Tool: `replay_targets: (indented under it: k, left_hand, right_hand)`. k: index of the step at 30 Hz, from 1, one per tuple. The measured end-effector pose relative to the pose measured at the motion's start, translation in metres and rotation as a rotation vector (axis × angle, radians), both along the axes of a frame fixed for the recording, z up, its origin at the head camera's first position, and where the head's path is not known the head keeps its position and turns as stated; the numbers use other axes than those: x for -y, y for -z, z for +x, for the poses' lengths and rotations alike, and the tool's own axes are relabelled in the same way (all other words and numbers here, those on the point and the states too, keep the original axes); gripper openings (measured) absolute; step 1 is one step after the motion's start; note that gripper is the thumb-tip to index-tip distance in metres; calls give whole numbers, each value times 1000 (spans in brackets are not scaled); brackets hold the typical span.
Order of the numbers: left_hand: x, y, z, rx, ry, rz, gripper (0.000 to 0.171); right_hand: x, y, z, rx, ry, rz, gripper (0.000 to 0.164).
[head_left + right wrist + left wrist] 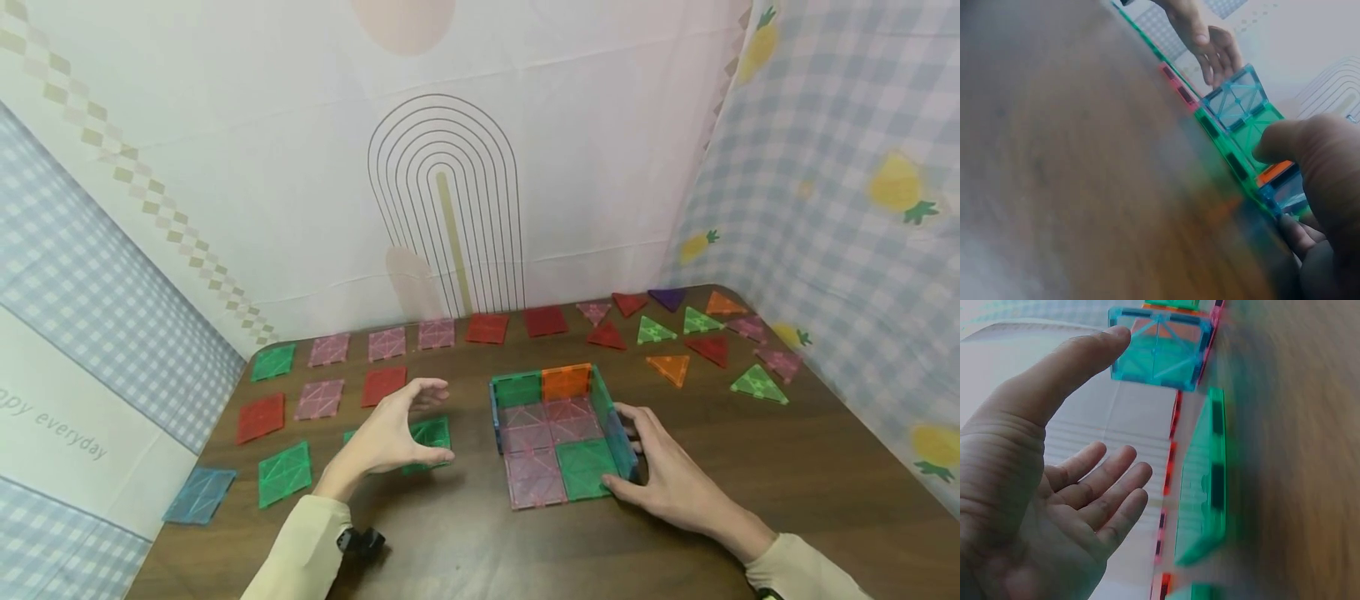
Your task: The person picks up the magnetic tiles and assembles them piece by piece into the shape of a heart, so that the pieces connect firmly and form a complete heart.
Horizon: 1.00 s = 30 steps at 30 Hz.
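Observation:
A low box of see-through magnetic tiles stands mid-table, with three pink base tiles (pixel 534 479) and a green base tile (pixel 587 468). Green (pixel 517 389) and orange (pixel 566 382) tiles form its back wall. One blue tile (pixel 1159 350) stands on its left side. My right hand (pixel 667 475) holds the blue tile (pixel 619 446) at the right wall's front end, thumb inside and fingers outside. Left of the box, my left hand (pixel 390 429) is empty, thumb and fingers spread apart, over a green tile (pixel 430 433) lying on the table and partly hidden.
Loose square tiles, such as a red tile (pixel 261 417), a green tile (pixel 285 473) and a blue tile (pixel 199 495), lie to the left and along the back. Several triangles, including an orange triangle (pixel 670 368), lie at the back right. Patterned cloth (pixel 600 167) hangs behind the table.

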<state>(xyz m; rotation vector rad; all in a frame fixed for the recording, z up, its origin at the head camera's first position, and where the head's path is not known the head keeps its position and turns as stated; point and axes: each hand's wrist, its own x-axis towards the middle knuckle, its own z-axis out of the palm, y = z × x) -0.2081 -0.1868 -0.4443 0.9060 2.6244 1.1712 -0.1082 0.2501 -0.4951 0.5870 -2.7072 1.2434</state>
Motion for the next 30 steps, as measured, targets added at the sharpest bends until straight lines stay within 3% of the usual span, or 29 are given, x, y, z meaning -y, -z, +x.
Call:
replay_targets:
  k: [4, 11, 14, 22, 30]
  left_hand:
    - [13, 3, 5, -11, -29, -32, 103]
    - [22, 13, 4, -53, -40, -114, 105]
    - [23, 13, 4, -52, -42, -139, 105]
    - [21, 14, 3, -88, -16, -205, 92]
    - [14, 10, 10, -98, 17, -125, 78]
  right_hand:
    - [-9, -4, -2, 67, -74, -30, 95]
    - [-32, -2, -12, 249, -289, -230, 100]
    - [-37, 1, -16, 241, -343, -284, 98]
    - [-42, 0, -20, 161, -366, -422, 87]
    - [-42, 0, -21, 181, -359, -465, 83]
